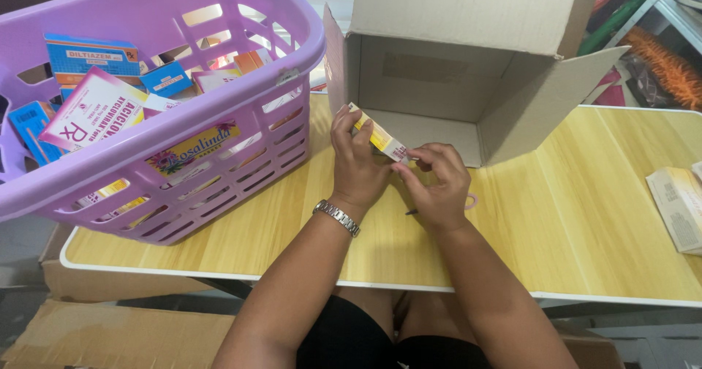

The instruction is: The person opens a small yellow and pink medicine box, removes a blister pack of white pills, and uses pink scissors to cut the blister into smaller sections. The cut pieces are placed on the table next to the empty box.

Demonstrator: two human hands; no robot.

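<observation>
My left hand (355, 160) and my right hand (439, 186) together hold a small flat white-and-yellow medicine box (380, 138) just above the wooden table (556, 215). The left hand grips its upper end; the right hand's fingertips pinch its lower end. A metal watch (337, 217) sits on my left wrist. The box is held right in front of an open cardboard carton (468, 69) lying on its side, its opening facing me.
A purple plastic basket (219, 142) full of several medicine boxes stands at the left of the table. Folded printed paper (680, 204) lies at the right edge. Flattened cardboard (110, 332) lies on the floor below. Clutter sits at the far right behind the carton.
</observation>
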